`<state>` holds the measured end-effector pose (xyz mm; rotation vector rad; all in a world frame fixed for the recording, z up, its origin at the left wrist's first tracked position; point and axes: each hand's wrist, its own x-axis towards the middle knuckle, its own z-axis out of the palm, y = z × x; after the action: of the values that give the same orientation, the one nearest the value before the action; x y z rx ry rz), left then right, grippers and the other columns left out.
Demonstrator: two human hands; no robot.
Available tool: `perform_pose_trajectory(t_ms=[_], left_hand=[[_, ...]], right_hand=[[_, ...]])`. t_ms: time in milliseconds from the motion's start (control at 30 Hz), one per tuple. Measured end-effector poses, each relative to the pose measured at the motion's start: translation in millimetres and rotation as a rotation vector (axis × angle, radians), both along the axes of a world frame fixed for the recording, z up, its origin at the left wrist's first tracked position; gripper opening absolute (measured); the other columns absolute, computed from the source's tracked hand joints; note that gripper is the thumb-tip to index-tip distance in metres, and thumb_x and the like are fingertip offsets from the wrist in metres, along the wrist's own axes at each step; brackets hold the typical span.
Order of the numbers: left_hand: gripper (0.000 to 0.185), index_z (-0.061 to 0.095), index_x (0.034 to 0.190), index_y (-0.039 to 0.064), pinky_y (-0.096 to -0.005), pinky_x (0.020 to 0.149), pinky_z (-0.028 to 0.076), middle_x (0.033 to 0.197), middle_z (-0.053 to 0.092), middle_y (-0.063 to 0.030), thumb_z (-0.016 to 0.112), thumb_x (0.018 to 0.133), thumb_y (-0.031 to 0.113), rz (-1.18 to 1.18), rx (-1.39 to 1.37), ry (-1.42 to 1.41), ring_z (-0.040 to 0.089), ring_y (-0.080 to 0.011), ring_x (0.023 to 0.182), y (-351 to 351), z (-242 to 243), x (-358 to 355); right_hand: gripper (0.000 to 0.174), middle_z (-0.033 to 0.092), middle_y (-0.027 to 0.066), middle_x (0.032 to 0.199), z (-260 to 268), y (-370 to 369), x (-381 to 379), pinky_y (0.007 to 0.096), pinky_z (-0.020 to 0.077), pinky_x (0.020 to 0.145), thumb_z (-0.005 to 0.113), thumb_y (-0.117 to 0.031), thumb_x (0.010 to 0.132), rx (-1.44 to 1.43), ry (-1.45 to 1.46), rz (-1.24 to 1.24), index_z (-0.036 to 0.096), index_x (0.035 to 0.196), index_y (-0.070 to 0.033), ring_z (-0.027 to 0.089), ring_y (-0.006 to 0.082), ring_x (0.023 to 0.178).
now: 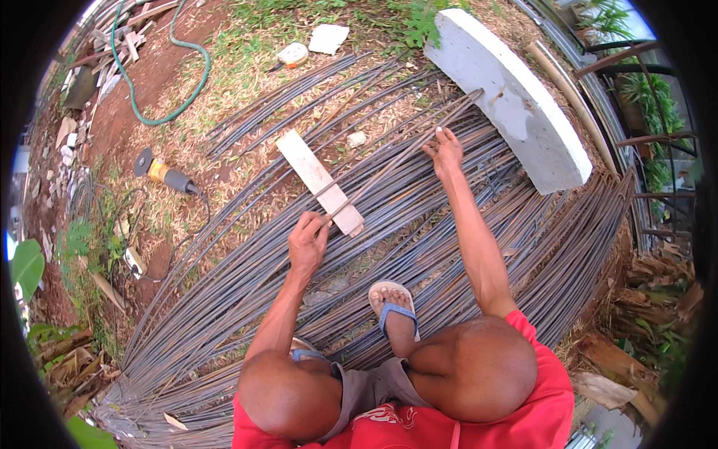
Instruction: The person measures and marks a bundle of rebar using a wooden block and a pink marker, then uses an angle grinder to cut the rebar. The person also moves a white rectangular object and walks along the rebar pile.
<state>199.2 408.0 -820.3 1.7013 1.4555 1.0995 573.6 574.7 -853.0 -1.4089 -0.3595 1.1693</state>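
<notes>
Between my two hands a thin steel rebar rod runs slantwise over a flat pale board. My left hand pinches its lower end just left of the board. Higher up to the right, my right hand has its fingers on the rod, near a pale foam-like slab. The upper end of the rod reaches that slab's edge. Many long steel rods lie side by side on the ground beneath both hands and my sandalled feet. Some shorter rods lie beyond the board.
An angle grinder with a yellow and dark body lies at the left, its cord leading toward a power strip. A measuring tape sits near a white fragment. A green hose curls at the upper left. Fencing stands at the right.
</notes>
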Motion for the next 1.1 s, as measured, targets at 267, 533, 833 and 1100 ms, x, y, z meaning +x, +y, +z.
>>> perform_pose_trajectory(t_ms=[267,533,833,1100], left_hand=[[0.014,0.074,0.099,0.0,-0.0312,0.064,0.051,0.09,0.066,-0.0108,0.075,0.086,-0.004,-0.025,0.03,-0.001,0.064,-0.0215,0.073,1.0,5.5,2.4],[0.013,0.073,0.099,-0.002,-0.0302,0.064,0.05,0.09,0.067,-0.0114,0.074,0.086,-0.006,-0.045,0.066,-0.008,0.063,-0.0205,0.072,2.5,7.0,-3.5],[0.015,0.073,0.1,-0.001,-0.0335,0.067,0.052,0.093,0.068,-0.012,0.075,0.086,-0.006,-0.072,0.097,0.025,0.066,-0.0246,0.075,3.6,6.7,-1.8],[0.014,0.074,0.099,-0.001,-0.0334,0.077,0.055,0.096,0.071,-0.0138,0.075,0.085,-0.004,-0.065,-0.013,-0.013,0.071,-0.0272,0.086,3.0,8.7,-1.2]], right_hand=[[0.053,0.059,0.0071,0.103,11.6,-2.7,-7.7,0.038,0.0622,0.066,0.064,-0.017,0.103,-0.001,0.006,-0.019,0.044,0.146,0.004,0.066,0.0189,0.075],[0.057,0.057,0.0082,0.111,14.5,-4.1,-18.4,0.0382,0.0618,0.067,0.064,-0.018,0.103,-0.04,-0.007,-0.048,0.04,0.15,0.004,0.064,0.0189,0.076],[0.063,0.058,0.0079,0.11,14.7,-10.3,-12.6,0.0371,0.0621,0.065,0.065,-0.019,0.103,-0.018,0.019,-0.041,0.035,0.154,0.004,0.066,0.0183,0.077],[0.04,0.062,0.0081,0.103,7.3,-12.8,-6.3,0.0378,0.0626,0.066,0.066,-0.018,0.102,0.042,0.056,-0.044,0.052,0.135,0.001,0.066,0.0209,0.081]])
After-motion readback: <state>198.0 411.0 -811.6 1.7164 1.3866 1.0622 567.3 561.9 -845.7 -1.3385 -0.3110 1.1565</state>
